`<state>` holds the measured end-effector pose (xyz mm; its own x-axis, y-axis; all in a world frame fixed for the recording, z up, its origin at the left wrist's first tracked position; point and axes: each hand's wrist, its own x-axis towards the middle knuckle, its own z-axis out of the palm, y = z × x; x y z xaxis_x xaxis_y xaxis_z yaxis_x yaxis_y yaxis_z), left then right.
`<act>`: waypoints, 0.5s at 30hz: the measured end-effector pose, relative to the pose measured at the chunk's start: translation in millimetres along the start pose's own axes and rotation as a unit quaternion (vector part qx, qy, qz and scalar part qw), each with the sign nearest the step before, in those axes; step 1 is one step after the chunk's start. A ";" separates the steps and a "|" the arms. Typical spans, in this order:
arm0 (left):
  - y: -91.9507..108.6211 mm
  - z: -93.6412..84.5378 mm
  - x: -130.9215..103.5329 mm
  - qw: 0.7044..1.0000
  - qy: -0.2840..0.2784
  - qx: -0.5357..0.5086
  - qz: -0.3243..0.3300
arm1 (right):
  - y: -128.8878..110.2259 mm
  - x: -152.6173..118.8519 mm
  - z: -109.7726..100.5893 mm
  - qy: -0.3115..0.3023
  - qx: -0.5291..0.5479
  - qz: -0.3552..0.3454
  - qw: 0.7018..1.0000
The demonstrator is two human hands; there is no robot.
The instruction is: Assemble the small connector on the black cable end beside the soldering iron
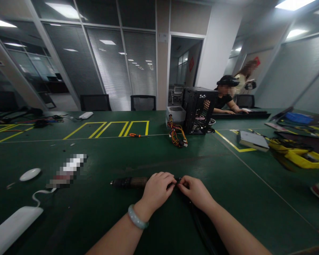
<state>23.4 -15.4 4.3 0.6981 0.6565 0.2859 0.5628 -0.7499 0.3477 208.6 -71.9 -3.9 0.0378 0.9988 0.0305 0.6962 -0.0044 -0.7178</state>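
A dark cylindrical tool (130, 182) with a brownish middle and a metal tip lies on the green table (101, 226), its tip toward the left. My left hand (158, 187) is closed over the tool's right end, with a pale green bangle on the wrist. Close by on the right, my right hand (195, 191) pinches a small dark part at that same end, mostly hidden by the fingers. A thick black cable (199, 226) runs from beneath my right hand toward the table's near side.
Beyond stand a black computer case (199, 109) and a power supply (175, 115) with loose wires. An orange-handled screwdriver (135, 135) lies ahead. White devices are at left, a yellow tray (305, 159) at right. Two people are at the back right.
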 end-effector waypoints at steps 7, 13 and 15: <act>0.6 0.6 1.1 1.000 0.008 0.005 -0.030 | 0.9 0.5 -0.1 -0.001 -0.003 0.005 1.000; -0.5 2.1 1.2 1.000 0.009 -0.005 -0.004 | 3.6 1.4 1.0 0.000 -0.011 -0.005 1.000; 0.0 2.4 0.9 1.000 0.011 -0.005 -0.004 | 3.8 1.3 1.2 0.001 -0.010 -0.005 1.000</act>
<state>25.1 -15.0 2.4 0.6837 0.6645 0.3017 0.5646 -0.7436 0.3583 210.4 -70.5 -7.4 0.0310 0.9987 0.0392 0.7111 0.0056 -0.7031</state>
